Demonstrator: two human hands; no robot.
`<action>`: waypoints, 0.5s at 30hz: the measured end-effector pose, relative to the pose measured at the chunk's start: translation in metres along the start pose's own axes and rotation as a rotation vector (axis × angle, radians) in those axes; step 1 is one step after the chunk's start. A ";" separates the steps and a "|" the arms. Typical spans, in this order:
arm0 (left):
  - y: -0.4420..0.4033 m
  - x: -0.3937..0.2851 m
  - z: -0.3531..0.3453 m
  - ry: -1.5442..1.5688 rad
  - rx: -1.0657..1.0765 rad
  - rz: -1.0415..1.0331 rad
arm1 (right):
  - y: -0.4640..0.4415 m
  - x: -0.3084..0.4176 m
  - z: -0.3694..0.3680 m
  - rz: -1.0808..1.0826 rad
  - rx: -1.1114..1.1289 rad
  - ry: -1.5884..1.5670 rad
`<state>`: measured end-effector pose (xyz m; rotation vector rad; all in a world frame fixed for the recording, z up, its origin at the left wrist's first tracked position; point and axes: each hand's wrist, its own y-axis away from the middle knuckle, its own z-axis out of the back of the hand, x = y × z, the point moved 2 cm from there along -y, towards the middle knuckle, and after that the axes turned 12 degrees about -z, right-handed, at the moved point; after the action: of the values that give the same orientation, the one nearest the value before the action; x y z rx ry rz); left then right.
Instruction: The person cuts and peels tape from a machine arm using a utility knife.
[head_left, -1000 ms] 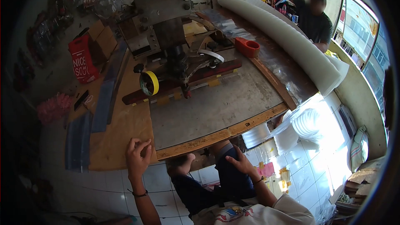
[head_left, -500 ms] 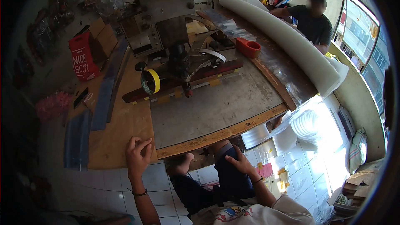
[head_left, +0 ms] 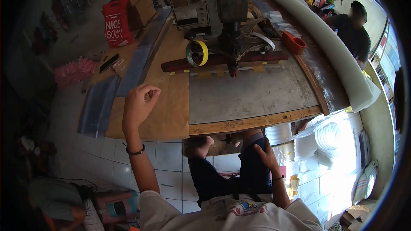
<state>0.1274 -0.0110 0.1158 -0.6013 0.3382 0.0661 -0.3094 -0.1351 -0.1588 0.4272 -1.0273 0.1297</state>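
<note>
My left hand is raised over the brown paper-covered left part of the workbench. Its fingers curl in to the thumb, and nothing shows between them. Beyond it lie the clear bluish plastic sheets. My right hand rests on my dark-trousered thigh below the bench edge, fingers stretched out. In front of me a press machine holds a long reddish bar over a grey plate with a wooden front edge. A yellow-rimmed tape roll hangs on the machine's left side.
A red tape dispenser stands at the right, beside a long white foam roll. At the back left are a red bag, a cardboard box and a phone. One person sits far right, another lower left.
My left hand has lifted from the bench's front edge to farther over the paper, its fingers curling tighter. The view has shifted, bringing a second person in. My right hand stays on my thigh.
</note>
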 end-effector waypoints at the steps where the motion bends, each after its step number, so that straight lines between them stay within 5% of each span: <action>1: -0.020 0.019 0.007 -0.045 0.010 -0.031 | 0.002 0.005 0.001 -0.028 0.016 -0.007; 8: -0.167 0.158 -0.075 -0.041 0.362 -0.150 | 0.009 0.022 0.001 -0.075 0.026 0.007; 15: -0.168 0.211 -0.136 0.022 0.340 -0.101 | 0.010 0.019 0.003 -0.126 -0.028 0.041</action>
<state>0.3130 -0.2335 0.0326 -0.2820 0.3306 -0.0938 -0.3050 -0.1290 -0.1383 0.4604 -0.9588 0.0114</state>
